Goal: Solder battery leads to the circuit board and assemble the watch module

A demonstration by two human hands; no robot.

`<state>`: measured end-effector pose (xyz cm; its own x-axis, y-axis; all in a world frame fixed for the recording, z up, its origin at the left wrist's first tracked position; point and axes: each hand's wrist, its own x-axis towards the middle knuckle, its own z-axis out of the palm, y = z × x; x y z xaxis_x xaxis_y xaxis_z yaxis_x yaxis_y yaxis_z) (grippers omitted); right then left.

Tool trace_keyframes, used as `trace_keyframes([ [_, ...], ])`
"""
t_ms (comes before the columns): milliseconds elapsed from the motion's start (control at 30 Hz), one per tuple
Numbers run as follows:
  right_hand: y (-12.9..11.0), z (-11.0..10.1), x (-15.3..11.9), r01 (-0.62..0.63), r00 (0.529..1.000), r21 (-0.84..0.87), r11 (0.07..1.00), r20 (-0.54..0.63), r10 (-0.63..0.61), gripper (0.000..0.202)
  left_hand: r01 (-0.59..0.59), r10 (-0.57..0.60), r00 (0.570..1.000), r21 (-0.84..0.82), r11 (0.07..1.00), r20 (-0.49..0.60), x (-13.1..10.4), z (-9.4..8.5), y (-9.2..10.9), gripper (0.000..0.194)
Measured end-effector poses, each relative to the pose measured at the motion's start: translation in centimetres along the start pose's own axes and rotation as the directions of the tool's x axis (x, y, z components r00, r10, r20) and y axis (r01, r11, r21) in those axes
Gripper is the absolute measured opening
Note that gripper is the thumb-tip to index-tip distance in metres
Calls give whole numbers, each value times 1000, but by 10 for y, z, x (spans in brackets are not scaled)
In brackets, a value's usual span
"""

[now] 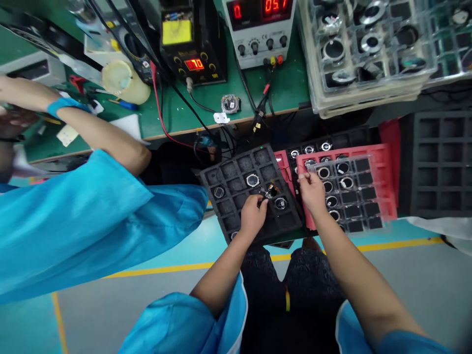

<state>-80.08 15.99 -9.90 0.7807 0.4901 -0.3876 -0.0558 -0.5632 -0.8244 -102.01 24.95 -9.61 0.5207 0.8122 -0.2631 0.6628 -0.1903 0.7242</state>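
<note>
My left hand (253, 214) is over a black foam tray (236, 167) with square pockets. Its thumb and fingers pinch a small watch part (272, 191) with shiny metal and an orange bit. In the same tray lie a round watch face (252, 180), a round watch part (280, 203) and a dark square-looking piece (219, 192). My right hand (312, 194) has its fingers closed at the left edge of a clear compartment tray (363, 196) holding several watch rings and faces. What is between those fingertips is hidden. Beneath the clear tray lies a red tray (391, 172).
A co-worker's arm (96, 118) in a blue sleeve reaches over the green bench (162, 110) at left. On the bench stand a soldering station (193, 49), a power supply (258, 34) with cables, and stacked clear trays (368, 83). Black foam trays (442, 162) sit at right.
</note>
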Motion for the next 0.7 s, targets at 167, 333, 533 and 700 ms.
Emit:
trace_keyframes([
  [167, 30, -13, -15, -74, 997, -83, 994, -13, 74, 43, 132, -137, 989, 79, 988, 60, 14, 10, 4, 6],
  [333, 51, -23, -65, -96, 989, -192, 977, 93, 115, 40, 262, -274, 957, 121, 957, 95, 27, 20, 19, 21],
  [533, 71, -45, -110, -129, 955, -290, 948, 222, 198, 38, 340, -352, 914, 93, 936, 201, 24, 17, 18, 43],
  [700, 83, -64, -136, -128, 908, -357, 925, 333, 254, 37, 387, -391, 890, 65, 920, 235, 29, 9, 16, 44],
])
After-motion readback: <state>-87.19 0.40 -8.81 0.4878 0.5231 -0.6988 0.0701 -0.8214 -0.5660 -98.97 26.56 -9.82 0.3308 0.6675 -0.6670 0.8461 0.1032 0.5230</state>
